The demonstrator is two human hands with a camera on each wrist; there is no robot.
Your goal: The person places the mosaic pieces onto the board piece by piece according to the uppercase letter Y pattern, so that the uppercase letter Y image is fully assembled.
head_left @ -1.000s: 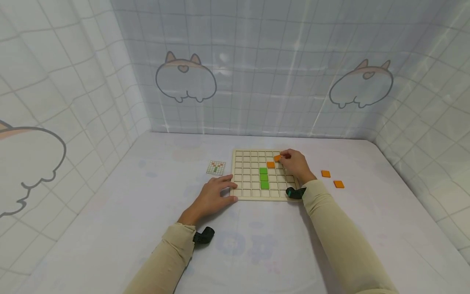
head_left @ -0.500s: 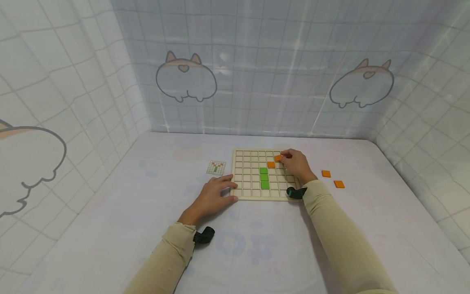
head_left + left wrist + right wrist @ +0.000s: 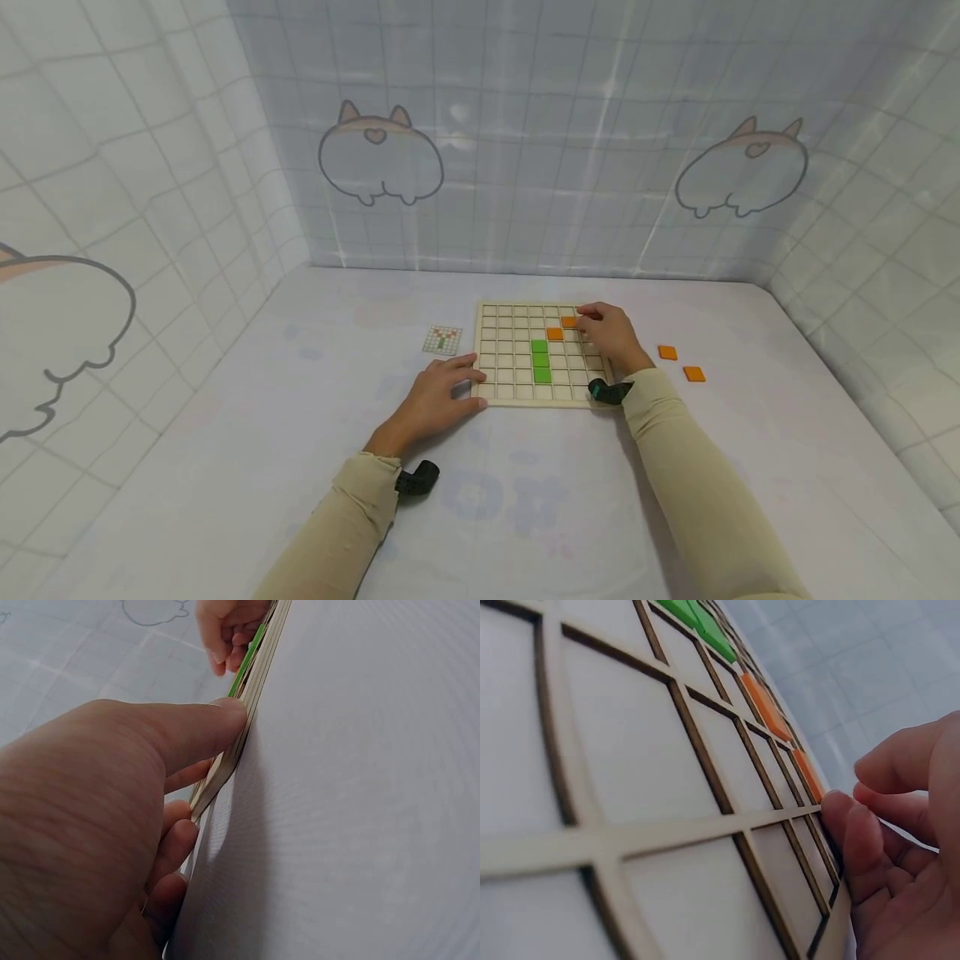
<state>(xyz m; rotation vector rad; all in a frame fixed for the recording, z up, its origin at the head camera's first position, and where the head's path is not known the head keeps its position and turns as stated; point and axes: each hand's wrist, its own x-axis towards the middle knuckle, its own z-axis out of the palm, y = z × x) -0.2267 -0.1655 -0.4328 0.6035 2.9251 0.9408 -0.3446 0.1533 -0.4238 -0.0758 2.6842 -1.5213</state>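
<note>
A pale wooden grid board (image 3: 510, 392) lies on the table. Several green tiles (image 3: 541, 360) form a column in it, and an orange tile (image 3: 554, 334) sits diagonally above them. Farther up and right, another orange tile (image 3: 569, 322) lies flat in a cell. My right hand (image 3: 611, 335) is at that tile's right side; in the right wrist view a fingertip touches its edge, while thumb and forefinger stand apart. My left hand (image 3: 437, 397) rests its spread fingers on the board's left rim, with the thumb (image 3: 199, 731) against the front edge near the corner.
Two loose orange tiles, a nearer one (image 3: 694, 374) and a farther one (image 3: 667, 352), lie on the table right of the board. A small pattern card (image 3: 442, 340) showing a coloured grid lies to its left. A patterned cloth wall (image 3: 555, 208) rises behind the table.
The farther orange tile, tilted between the right fingers before, now lies flat in its cell. My right hand has shifted slightly right. The left hand stays on the board.
</note>
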